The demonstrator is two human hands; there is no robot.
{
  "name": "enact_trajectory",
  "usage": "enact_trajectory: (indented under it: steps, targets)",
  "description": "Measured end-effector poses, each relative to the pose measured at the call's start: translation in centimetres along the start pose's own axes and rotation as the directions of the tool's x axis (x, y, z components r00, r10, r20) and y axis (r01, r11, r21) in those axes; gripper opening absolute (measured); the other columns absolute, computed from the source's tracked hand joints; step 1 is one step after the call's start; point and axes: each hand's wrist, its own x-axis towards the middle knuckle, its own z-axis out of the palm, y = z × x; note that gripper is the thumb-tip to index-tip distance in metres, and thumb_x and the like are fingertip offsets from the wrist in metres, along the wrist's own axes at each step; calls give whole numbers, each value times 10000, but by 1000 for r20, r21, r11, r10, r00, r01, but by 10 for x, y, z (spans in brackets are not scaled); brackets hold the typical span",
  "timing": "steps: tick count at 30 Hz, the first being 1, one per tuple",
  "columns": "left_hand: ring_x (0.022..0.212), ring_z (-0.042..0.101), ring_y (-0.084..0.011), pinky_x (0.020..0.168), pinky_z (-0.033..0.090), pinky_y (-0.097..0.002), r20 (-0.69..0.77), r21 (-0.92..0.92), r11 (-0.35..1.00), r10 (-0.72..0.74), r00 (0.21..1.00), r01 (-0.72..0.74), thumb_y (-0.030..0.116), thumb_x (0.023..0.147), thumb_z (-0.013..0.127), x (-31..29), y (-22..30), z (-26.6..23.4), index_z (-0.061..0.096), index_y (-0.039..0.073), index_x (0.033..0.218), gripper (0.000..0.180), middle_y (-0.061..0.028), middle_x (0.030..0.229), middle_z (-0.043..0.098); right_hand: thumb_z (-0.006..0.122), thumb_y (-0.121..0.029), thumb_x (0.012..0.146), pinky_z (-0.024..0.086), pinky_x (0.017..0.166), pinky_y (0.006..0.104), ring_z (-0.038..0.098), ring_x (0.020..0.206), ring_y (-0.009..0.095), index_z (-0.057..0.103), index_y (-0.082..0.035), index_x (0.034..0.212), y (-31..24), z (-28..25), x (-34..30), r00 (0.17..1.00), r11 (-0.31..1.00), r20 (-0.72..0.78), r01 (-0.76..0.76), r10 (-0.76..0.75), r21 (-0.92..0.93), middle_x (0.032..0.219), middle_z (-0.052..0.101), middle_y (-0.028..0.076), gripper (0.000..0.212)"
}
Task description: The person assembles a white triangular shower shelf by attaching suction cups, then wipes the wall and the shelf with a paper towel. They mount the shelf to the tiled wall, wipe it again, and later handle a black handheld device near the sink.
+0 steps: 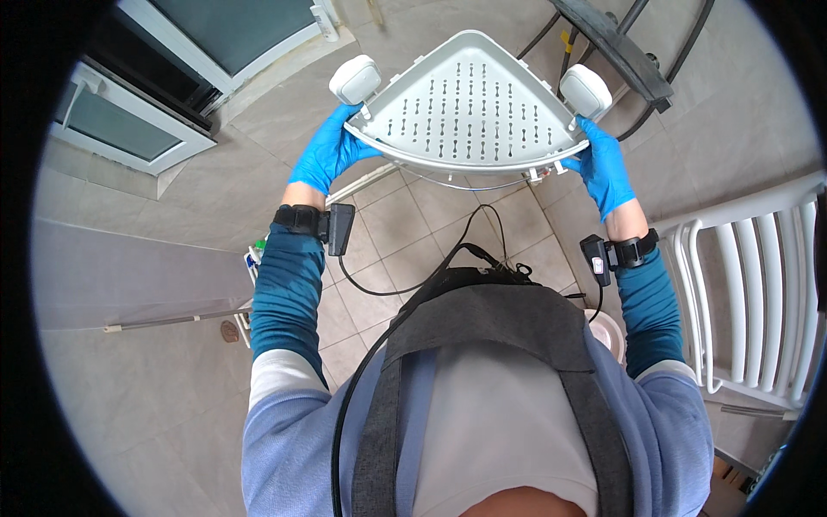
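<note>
Grey harness: broad dark straps (482, 314) over a blue-sleeved garment fill my view toward 6 o'clock, nearest the camera.
Black cable: this cord (369, 345) climbs the chest at 6 o'clock and loops out over the floor.
Wrist devices: I see one black unit strapped to each wrist, the left one (340, 230) at 10 o'clock, the right one (595, 258) at 3.
Left hand: blue-gloved, the left hand (332, 153) at 11 o'clock closes on the shelf's left corner, thumb along the front edge; I cannot see every fingertip.
Right hand: gloved alike, the right hand (603, 168) at 2 o'clock grips the opposite corner, thumb pointing inward beneath the rim, some fingers hidden from me.
Corner shelf: the pale perforated corner shelf (469, 121) is held between both hands near 1 o'clock, above the floor, its point toward 12 and its curved edge toward the body.
White blocks: rounded blocks sit at its two side corners, the left (355, 80) and the right (586, 91), each just beside a hand.
Floor: beige tiles (405, 220) show below the shelf.
Radiator: a white slatted rack (758, 293) stands at 3 o'clock.
Dark bar: a grey bar (616, 47) crosses black hoses between 1 and 2.
Window: a white-framed window (121, 116) hangs open at 10.
</note>
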Motion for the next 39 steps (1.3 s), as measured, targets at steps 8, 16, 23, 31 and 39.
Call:
enact_trajectory:
  steps: [8, 16, 23, 31, 39]
  targets:
    - [1081, 582, -353, 874, 538, -526, -29, 42, 997, 69, 997, -68, 180, 929, 519, 3, -4, 5, 358, -33, 1330, 482, -220, 1219, 528, 586, -294, 875, 580, 610, 321, 649, 754, 218, 613, -11, 1050, 1, -1, -7, 998, 998, 7, 69, -69, 6, 898, 627, 128, 334]
    - [1055, 601, -332, 822, 573, -478, -86, 153, 983, 120, 989, -105, 204, 932, 514, 3, -10, 17, 422, -23, 1273, 420, -203, 1181, 554, 563, -296, 896, 541, 511, 256, 617, 720, 141, 615, -46, 1073, -6, 1, -9, 991, 991, -25, 129, -130, -19, 861, 605, 60, 311]
    - [1010, 629, -260, 799, 583, -366, -107, 310, 933, 223, 969, -180, 313, 941, 515, -4, -12, 25, 463, 1, 1273, 459, -154, 1161, 579, 586, -301, 883, 555, 677, 317, 609, 847, 154, 585, -58, 1133, -3, -4, -20, 986, 988, 63, 157, -157, 10, 954, 606, 60, 349]
    - [1089, 579, -222, 834, 558, -353, 108, 276, 913, 281, 954, -300, 338, 917, 568, -10, -5, 12, 481, 30, 1280, 484, -129, 1222, 548, 612, -233, 881, 549, 783, 305, 590, 1016, 141, 355, -62, 1393, 13, -15, -41, 873, 939, 346, 312, -343, 145, 1173, 550, 58, 599]
    - [1062, 585, -163, 830, 547, -294, 249, 207, 882, 370, 895, -423, 273, 946, 556, -10, -4, -1, 458, 65, 1340, 456, -46, 1221, 564, 612, -190, 905, 567, 765, 255, 590, 1022, 125, 376, -62, 1398, 30, -15, -50, 838, 892, 307, 427, -451, 147, 1183, 565, 45, 561]
